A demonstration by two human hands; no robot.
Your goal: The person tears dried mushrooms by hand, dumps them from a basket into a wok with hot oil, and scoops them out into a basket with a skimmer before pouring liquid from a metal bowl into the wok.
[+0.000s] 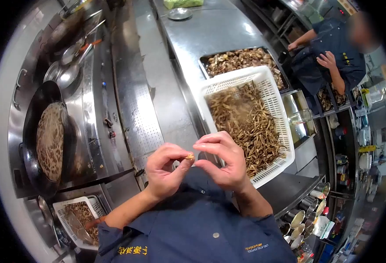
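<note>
Left hand (pixel 166 170) with indistinct morsel (pixel 190 156)

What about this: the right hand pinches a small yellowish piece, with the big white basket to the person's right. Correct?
No: the head view shows the left hand pinching the small yellowish piece; the big white basket is indeed on the right.

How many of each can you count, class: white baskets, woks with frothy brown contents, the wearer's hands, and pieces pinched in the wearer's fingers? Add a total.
White baskets: 2 (large basket, small basket)
Frothy wok: 1
Wearer's hands: 2 (left hand, right hand)
Pinched piece: 1
Total: 6
</note>
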